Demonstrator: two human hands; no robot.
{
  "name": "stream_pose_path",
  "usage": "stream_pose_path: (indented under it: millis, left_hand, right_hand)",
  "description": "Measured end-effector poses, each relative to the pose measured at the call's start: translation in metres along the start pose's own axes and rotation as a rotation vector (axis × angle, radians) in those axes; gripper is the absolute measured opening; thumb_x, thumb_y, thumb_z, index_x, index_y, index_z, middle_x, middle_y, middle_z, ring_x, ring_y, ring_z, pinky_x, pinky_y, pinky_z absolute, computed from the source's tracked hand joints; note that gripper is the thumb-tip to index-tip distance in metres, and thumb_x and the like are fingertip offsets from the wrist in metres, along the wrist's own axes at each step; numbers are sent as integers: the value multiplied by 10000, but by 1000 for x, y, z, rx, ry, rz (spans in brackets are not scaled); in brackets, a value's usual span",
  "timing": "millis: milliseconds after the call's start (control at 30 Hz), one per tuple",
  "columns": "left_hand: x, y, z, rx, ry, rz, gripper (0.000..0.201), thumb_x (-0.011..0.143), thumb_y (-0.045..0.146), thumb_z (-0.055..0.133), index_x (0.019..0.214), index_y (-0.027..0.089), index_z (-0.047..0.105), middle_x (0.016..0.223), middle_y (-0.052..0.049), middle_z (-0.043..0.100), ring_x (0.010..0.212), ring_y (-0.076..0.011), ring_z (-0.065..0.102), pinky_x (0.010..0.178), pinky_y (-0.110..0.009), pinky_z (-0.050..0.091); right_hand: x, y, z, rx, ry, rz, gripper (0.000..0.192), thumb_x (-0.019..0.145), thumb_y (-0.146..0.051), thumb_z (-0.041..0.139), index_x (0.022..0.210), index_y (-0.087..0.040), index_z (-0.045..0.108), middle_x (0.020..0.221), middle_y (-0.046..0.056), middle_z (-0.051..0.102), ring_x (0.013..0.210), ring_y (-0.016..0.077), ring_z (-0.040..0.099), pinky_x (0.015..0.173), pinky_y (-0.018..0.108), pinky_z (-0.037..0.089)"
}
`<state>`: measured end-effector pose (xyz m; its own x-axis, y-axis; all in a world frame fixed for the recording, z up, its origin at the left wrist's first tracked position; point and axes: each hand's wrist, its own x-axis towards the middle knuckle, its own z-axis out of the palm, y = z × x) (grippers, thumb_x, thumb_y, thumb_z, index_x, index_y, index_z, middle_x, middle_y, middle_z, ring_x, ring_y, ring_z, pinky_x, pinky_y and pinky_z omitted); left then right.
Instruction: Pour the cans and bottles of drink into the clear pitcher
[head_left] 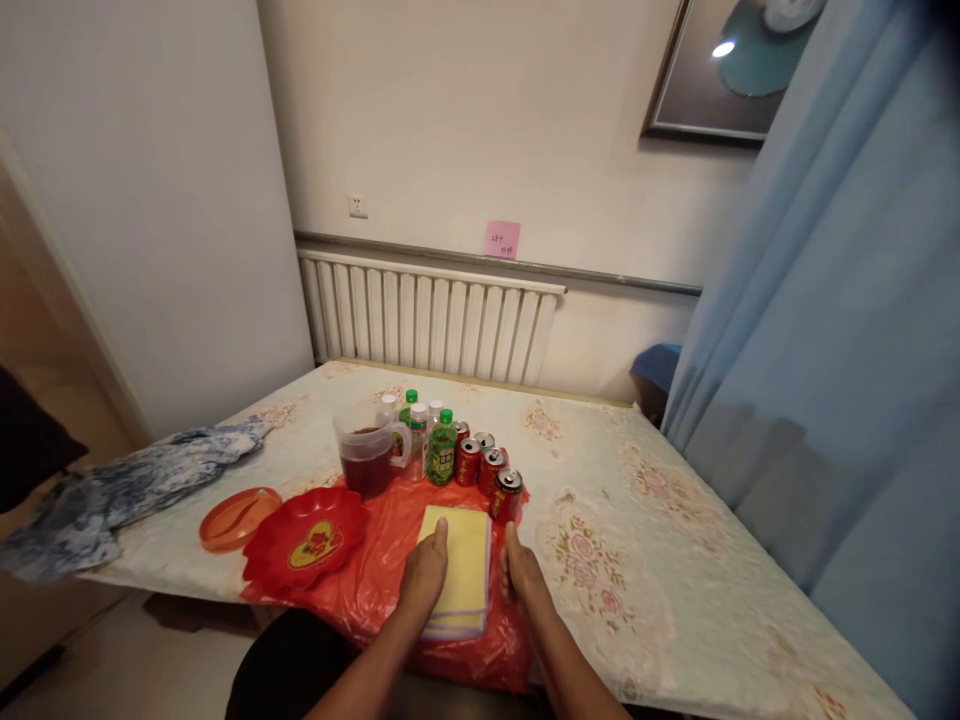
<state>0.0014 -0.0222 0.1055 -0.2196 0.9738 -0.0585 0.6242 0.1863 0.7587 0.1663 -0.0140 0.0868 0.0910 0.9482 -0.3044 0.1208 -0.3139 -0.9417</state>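
Fingers of the left hand [424,572] lie flat and loosely spread on the near-left part of a yellow cloth stack [459,570], while the right hand [520,572] rests against its right edge, fingers extended, neither hand gripping, apparently just steadying the stack between them. The stack sits on a red plastic sheet [390,545] at the near edge of the table [675,560], with the pitcher [367,455], red dish [307,545] and cans [491,470] behind. The stack's near end is partly hidden by the left hand.

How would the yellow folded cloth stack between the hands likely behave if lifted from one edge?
The yellow cloth stack looks soft and layered, so it would probably droop and fan apart. It seems light. Lying on the red plastic sheet, it may slide easily when pushed.
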Motion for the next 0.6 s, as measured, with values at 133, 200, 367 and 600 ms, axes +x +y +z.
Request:
stream_pose_path:
  millis: [133,200,367,600]
  left_hand:
    - [-1,2,0,0,-7,9,665,909,566,95,704,191,604,678,-121,691,778,-291,669,700,-352,431]
    - [-2,3,0,-4,-11,14,669,910,562,91,700,190,606,669,-119,687,771,-290,667,695,-352,427]
    - [-3,3,-1,-20,-12,19,664,910,565,99,685,194,603,648,-110,677,759,-284,660,685,-345,418]
    - [2,-2,3,-41,-7,1,657,917,564,108,689,201,606,649,-90,676,728,-253,653,677,-320,416]
  right_hand:
    - [0,1,0,-4,-5,-5,675,946,-606,189,415,-232,370,342,-12,399,309,113,388,385,240,305]
    - [0,2,0,-4,-11,-9,675,944,-611,191,419,-230,375,340,-14,399,307,112,388,386,238,307]
    - [3,4,2,0,-9,-2,677,908,-684,196,431,-233,361,343,-19,402,304,105,384,387,235,318]
    - [6,2,6,-22,-23,-2,682,895,-702,188,428,-236,362,337,-16,398,307,110,394,380,237,310]
